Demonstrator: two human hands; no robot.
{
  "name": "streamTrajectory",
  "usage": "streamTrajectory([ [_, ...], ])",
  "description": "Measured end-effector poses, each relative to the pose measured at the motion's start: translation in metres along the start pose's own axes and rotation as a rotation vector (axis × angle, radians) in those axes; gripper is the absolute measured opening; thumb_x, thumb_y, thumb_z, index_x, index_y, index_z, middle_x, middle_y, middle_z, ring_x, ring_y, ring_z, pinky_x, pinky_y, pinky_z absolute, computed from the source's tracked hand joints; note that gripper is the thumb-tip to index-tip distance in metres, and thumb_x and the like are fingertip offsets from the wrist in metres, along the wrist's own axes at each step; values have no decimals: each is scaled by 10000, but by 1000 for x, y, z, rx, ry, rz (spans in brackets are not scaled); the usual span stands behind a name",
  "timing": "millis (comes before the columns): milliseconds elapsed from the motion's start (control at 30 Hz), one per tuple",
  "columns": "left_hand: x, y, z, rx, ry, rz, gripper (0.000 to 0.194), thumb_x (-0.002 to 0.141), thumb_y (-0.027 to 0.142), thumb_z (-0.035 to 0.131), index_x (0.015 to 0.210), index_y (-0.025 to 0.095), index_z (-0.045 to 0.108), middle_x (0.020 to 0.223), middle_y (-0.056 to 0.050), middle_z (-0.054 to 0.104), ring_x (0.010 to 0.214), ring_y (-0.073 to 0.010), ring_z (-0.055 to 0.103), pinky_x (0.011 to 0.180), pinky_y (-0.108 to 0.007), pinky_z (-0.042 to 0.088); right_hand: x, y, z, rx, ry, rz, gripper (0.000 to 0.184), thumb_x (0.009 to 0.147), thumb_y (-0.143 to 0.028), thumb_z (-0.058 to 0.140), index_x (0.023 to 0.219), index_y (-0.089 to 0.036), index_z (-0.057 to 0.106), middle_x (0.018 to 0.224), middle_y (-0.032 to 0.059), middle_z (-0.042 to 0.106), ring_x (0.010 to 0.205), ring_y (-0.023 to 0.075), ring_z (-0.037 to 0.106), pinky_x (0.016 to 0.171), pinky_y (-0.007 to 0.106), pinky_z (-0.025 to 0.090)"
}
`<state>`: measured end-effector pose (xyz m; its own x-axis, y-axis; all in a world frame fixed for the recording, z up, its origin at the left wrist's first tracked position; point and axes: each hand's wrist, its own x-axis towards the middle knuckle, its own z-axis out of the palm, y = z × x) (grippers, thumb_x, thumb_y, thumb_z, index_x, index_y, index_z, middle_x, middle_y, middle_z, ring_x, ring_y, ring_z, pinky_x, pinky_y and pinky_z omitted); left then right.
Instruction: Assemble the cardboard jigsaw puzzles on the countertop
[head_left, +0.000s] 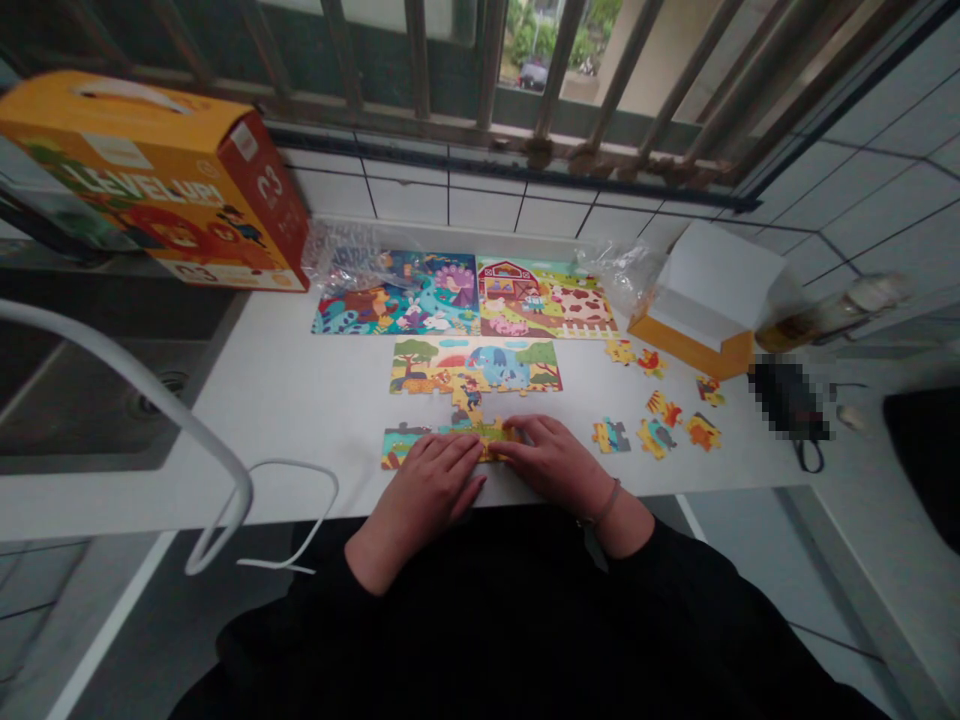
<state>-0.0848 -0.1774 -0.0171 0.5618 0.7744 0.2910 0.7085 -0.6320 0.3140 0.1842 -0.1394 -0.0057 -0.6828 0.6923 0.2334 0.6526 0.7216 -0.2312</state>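
Note:
A partly joined jigsaw puzzle [497, 365] with an elephant and trees lies on the white counter, its upper strip linked to the lower row by a narrow middle column. My left hand [431, 485] rests on the lower row, fingers stretched out and lying on the pieces, covering part of them. At that row's right end, my right hand [559, 462] has its thumb and fingers around a yellow-green puzzle piece [495, 432]. Several loose puzzle pieces [658, 438] are scattered to the right of my right hand.
Two puzzle pictures, a dark jungle scene [435, 300] and a farm scene [555, 300], lie behind. An orange box [150, 190] stands back left near the sink [112, 400]. Right are an open box [697, 320], clear plastic [619, 268] and a bottle [832, 315]. A white cable [225, 450] crosses the left.

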Motion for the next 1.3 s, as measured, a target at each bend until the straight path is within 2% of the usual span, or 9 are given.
streamTrajectory([
  [133, -1, -1, 0, 5, -8, 4, 429, 1091, 334, 623, 1504, 223, 641, 1483, -136, 715, 1297, -337, 673, 1118, -565, 506, -3, -2, 2, 15, 20, -1, 331, 1044, -260, 711, 1366, -328, 752, 1422, 137, 676, 1256, 281, 661, 1091, 506, 588],
  [500, 0, 1, -1, 8, -7, 13, 480, 1080, 342, 654, 1547, 244, 601, 1543, -126, 679, 1303, -342, 671, 1112, -557, 493, -2, -9, 4, 28, 20, 27, 353, 1046, -192, 680, 1372, -305, 752, 1472, 114, 704, 1323, 300, 644, 1150, 537, 555],
  [667, 2, 0, -4, 41, -27, 46, 456, 1097, 349, 626, 1537, 231, 610, 1525, -109, 701, 1316, -337, 661, 1105, -554, 488, -5, -8, -4, 25, -2, 42, 392, 1061, -205, 654, 1437, -305, 703, 1513, 108, 686, 1365, 311, 631, 1157, 542, 554],
  [833, 3, -1, -4, 50, -12, 58, 419, 1086, 341, 639, 1488, 222, 647, 1522, -93, 706, 1300, -337, 666, 1096, -555, 489, -34, 22, -34, -65, 62, 316, 493, 1063, -295, 652, 1544, -209, 586, 1475, 190, 664, 1345, 358, 629, 1110, 555, 563],
  [900, 2, -1, -3, 55, -9, 59, 416, 1090, 346, 630, 1486, 220, 646, 1526, -89, 704, 1299, -336, 664, 1096, -554, 487, -53, 38, -46, -174, 26, 458, 572, 1036, -356, 695, 1552, -149, 557, 1422, 231, 668, 1296, 395, 640, 1070, 567, 564],
  [1000, 2, -1, -2, 63, -15, 54, 409, 1100, 345, 609, 1481, 199, 646, 1524, -91, 706, 1300, -333, 658, 1099, -551, 484, -77, 54, -58, -302, -107, 653, 566, 1020, -464, 713, 1445, -101, 615, 1266, 241, 707, 1157, 395, 677, 998, 534, 563],
  [1100, 2, 0, -2, 63, -24, 38, 400, 1107, 349, 594, 1476, 208, 653, 1525, -86, 704, 1304, -328, 655, 1114, -547, 476, -88, 55, -60, -308, -204, 724, 500, 1039, -494, 685, 1347, -101, 662, 1202, 226, 725, 1121, 363, 691, 980, 472, 546],
  [1167, 2, 0, -2, 52, -26, 32, 405, 1104, 351, 600, 1483, 220, 653, 1525, -85, 703, 1308, -328, 654, 1117, -551, 476, -85, 50, -57, -289, -199, 755, 462, 1039, -513, 686, 1290, -125, 684, 1170, 206, 746, 1099, 344, 705, 951, 438, 539],
  [1300, 2, 0, -3, 28, -26, 25, 420, 1091, 346, 621, 1497, 242, 657, 1514, -90, 708, 1310, -333, 656, 1109, -555, 484, -70, 34, -50, -215, -119, 911, 512, 1005, -595, 716, 1294, -176, 665, 946, 112, 787, 860, 298, 739, 703, 361, 480],
])
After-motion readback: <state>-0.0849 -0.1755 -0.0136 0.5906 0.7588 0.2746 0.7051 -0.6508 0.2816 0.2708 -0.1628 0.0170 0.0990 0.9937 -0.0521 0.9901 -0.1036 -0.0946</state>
